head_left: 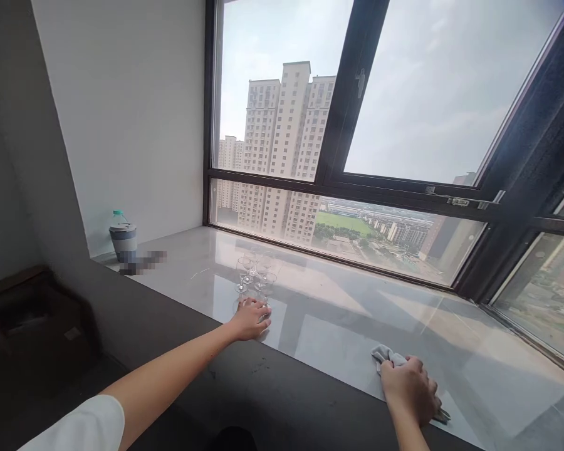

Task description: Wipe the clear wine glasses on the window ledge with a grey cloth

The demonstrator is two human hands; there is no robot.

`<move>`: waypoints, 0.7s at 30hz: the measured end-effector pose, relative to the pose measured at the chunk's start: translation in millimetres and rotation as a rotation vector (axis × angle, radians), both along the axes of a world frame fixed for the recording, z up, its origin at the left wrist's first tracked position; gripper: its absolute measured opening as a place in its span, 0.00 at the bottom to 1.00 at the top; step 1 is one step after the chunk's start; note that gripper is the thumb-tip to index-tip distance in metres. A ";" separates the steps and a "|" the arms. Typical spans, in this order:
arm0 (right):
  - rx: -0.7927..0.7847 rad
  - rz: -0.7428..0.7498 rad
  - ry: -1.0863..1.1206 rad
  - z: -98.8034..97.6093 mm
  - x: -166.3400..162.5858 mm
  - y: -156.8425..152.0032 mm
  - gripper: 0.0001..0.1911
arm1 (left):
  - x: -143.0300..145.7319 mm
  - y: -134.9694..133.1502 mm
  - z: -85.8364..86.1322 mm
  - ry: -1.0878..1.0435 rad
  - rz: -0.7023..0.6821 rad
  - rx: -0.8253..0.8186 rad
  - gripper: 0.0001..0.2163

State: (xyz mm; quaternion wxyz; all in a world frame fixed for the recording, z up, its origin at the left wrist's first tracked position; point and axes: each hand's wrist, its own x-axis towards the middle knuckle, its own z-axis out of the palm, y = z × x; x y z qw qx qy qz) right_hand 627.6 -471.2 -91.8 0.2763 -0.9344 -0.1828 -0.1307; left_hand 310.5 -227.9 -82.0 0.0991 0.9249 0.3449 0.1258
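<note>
My left hand (251, 318) reaches out over the marble window sill (338, 326), fingers curled around the base of a small stemmed glass (267, 283). Several more clear stemmed glasses (250, 270) stand in a cluster just beyond it. My right hand (411, 389) rests near the sill's front edge, closed on a crumpled grey cloth (386, 357) that pokes out to the left of the fingers.
A plastic bottle with a green cap (123, 237) stands at the sill's far left by the white wall. Large dark-framed windows (338, 125) run along the back and right. A dark ledge (169, 338) borders the sill in front.
</note>
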 end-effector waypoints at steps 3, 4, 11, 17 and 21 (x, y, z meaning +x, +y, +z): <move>0.015 0.009 -0.017 -2.8 2.1 0.0 0.23 | 16.4 -22.7 0.7 -0.022 -0.115 0.025 0.18; 0.019 0.013 -0.017 -3.3 2.3 -0.1 0.23 | 22.3 -30.1 0.4 -0.025 -0.147 0.052 0.18; 0.045 0.023 0.036 4.4 -2.2 -2.8 0.24 | 37.8 -51.7 -0.2 0.022 -0.188 0.230 0.24; 0.080 0.030 0.084 4.5 -7.6 -6.0 0.26 | 36.7 -50.6 -0.7 0.036 -0.178 0.270 0.25; 0.227 0.098 -0.124 4.6 -10.8 -1.3 0.26 | 37.3 -50.9 -2.1 0.048 -0.184 0.283 0.26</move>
